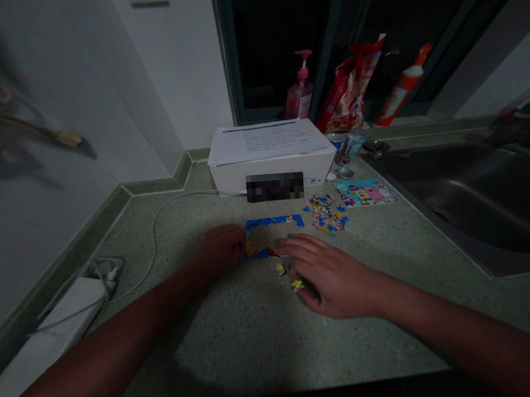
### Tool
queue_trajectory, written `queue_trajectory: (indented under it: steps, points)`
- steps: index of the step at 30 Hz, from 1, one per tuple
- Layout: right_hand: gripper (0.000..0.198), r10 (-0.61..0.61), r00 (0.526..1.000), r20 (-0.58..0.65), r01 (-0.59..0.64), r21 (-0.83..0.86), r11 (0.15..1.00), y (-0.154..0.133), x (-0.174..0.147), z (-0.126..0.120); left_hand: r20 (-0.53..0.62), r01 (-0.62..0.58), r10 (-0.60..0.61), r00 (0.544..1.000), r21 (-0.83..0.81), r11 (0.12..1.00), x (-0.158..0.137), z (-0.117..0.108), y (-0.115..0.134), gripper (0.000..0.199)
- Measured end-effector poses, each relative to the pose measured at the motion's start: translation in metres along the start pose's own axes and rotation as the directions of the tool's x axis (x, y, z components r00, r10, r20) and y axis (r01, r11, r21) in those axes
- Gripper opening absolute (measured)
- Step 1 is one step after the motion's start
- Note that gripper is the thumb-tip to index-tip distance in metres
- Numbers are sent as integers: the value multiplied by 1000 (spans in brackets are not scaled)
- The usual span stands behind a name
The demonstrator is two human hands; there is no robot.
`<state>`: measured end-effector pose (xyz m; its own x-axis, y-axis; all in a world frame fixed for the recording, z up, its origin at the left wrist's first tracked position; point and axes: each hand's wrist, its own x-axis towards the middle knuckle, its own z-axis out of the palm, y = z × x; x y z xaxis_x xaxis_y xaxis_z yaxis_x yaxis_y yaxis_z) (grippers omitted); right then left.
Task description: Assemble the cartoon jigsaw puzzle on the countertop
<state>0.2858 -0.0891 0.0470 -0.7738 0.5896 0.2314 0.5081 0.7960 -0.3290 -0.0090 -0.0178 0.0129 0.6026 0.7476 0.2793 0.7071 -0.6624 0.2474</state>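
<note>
A partly joined jigsaw puzzle (273,221) lies on the counter as a blue-edged frame with a bare middle. Against its left side rests my left hand (222,248), fingers curled; what they hold, if anything, is hidden. My right hand (329,272) is open, palm down, with its fingers stretched over the puzzle's lower right corner. One yellow puzzle piece (297,284) sits between the thumb and fingers of that hand, apparently not pinched. Another yellow piece (280,269) lies just below the frame. Farther right is a pile of loose pieces (327,213).
Behind the puzzle stands a white box (270,146) with a printed sheet on top. A colourful picture card (365,192) lies near the sink (483,201). A can (351,148) stands behind the card. At left, a white cable (153,236) runs to a power strip (69,318).
</note>
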Motion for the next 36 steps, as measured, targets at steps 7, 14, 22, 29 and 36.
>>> queue_trajectory:
  steps: [7,14,22,29,36]
  points:
    - [21,-20,999,-28,20,13,1000,0,2,11,9,38,-38,999,17,999,0,3,-1,28]
    - [23,72,991,-113,-80,-62,995,8,5,15,16,46,-46,999,15,999,0,5,-3,31]
    - [27,96,992,-79,-101,-66,993,10,2,11,16,43,-43,999,0,999,-1,5,-4,30]
    - [21,82,995,-62,-88,-96,992,11,1,11,0,36,-36,999,13,999,-1,3,-1,30]
    - [37,42,991,-124,-49,-57,997,9,4,15,-9,25,-24,1000,34,999,0,7,-4,27]
